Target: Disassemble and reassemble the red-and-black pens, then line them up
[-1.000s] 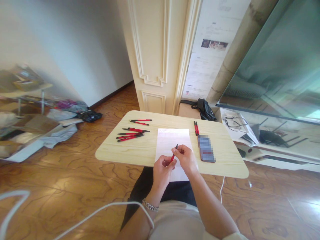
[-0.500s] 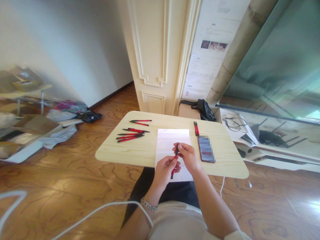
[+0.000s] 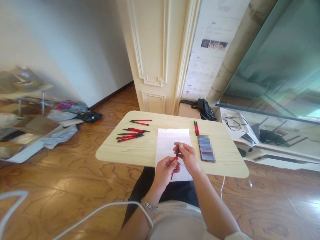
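Note:
Between my two hands is a red and black pen (image 3: 176, 156), tilted over a white sheet of paper (image 3: 165, 143). My left hand (image 3: 165, 170) is closed around its lower red barrel. The fingers of my right hand (image 3: 187, 156) pinch the black upper end. Several more red and black pens (image 3: 130, 136) lie in a loose group on the left of the table. Two pens (image 3: 196, 128) rest together to the right of the paper, just above a phone (image 3: 207, 150).
The pale wooden table (image 3: 110, 150) has rounded corners. Behind it, a black bag (image 3: 206, 110) sits on a box. A white cable (image 3: 107, 206) crosses in front of my left forearm. Boxes and plastic bags (image 3: 62, 115) cover the floor at far left.
My right fingers have shifted slightly on the black end of the pen, covering more of its tip. The other pens, paper and phone stay in place.

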`<state>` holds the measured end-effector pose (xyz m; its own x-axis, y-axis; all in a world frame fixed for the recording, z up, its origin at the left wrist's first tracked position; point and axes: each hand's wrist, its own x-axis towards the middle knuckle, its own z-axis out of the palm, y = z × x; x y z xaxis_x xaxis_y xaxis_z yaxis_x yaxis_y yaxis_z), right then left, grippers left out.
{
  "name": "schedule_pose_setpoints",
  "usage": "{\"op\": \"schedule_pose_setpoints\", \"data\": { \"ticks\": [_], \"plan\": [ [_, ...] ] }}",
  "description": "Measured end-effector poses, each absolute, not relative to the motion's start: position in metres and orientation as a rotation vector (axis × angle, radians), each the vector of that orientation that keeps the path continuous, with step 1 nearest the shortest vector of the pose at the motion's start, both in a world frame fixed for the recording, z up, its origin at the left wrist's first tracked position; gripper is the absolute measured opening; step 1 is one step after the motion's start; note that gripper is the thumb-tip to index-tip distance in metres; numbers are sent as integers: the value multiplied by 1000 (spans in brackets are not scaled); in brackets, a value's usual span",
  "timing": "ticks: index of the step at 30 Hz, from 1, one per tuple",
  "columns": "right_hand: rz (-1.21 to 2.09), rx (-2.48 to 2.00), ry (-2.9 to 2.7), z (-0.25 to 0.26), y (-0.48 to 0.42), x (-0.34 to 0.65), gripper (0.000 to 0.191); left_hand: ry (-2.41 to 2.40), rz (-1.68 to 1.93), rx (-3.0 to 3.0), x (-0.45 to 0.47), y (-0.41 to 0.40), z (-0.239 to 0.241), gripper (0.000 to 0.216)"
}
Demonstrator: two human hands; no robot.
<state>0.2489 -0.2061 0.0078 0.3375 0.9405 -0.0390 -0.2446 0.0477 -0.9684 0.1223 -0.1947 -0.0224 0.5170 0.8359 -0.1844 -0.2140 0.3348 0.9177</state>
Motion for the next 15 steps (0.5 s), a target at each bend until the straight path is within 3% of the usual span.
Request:
{"op": "schedule_pose_setpoints", "data": {
  "ticks": [8, 15],
  "plan": [
    [931, -1262, -813, -4, -204, 246, 27, 855, 925, 1125, 124, -196, -29, 24],
    [1046, -1169, -788, 0, -206, 247, 29, 729, 760, 1002, 121, -195, -29, 34]
  ]
}}
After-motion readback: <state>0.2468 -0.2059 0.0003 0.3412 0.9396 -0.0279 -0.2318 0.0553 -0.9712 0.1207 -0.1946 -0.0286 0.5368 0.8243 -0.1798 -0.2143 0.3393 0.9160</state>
